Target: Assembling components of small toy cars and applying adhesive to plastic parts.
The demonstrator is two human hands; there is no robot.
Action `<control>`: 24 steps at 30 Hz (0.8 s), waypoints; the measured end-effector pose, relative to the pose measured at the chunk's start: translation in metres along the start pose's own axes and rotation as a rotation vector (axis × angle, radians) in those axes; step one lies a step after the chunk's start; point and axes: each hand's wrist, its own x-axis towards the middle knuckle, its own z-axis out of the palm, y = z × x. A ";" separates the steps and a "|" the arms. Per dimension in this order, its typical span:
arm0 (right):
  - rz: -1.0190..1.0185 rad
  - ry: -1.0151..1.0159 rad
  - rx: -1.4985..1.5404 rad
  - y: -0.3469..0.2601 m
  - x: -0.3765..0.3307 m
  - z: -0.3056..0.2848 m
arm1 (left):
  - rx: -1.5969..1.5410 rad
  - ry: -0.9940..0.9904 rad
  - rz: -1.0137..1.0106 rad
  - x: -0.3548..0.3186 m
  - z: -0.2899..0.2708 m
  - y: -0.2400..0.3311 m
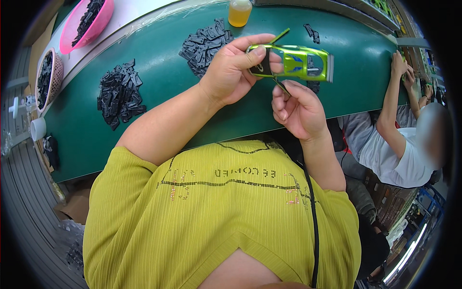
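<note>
Head view: a shiny green plastic toy car shell with blue side markings (291,62) is held up above the dark green table (163,67), nose end to the left. The person's left hand (231,72) has a closed grip on that nose end, thumb on top, fingers beneath. A thin green flap (280,35) sticks out on the far side; a darker flap (281,86) juts out on the near side, where the right hand (301,108) has its fingers curled in. I can't tell whether that grip pinches the flap or only touches it. To my eye, the left thumb should steady the shell without squeezing its thin walls, and the right fingertips should work close to the flap's root, gently, so nothing bends. Past the left hand lies a heap of flat black plastic pieces (204,48), with an amber-filled clear jar (239,13) just beside it; a second black heap (120,91) sits farther left.
</note>
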 end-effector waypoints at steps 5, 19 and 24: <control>0.020 -0.129 0.069 -0.002 0.003 -0.007 | 0.038 -0.008 0.030 0.002 0.001 0.003; -1.132 0.485 -2.165 -0.022 -0.009 0.031 | 0.120 0.168 -0.087 0.002 0.005 -0.003; -0.891 0.318 -2.174 -0.035 -0.009 0.031 | 0.229 0.126 -0.090 -0.001 0.007 -0.003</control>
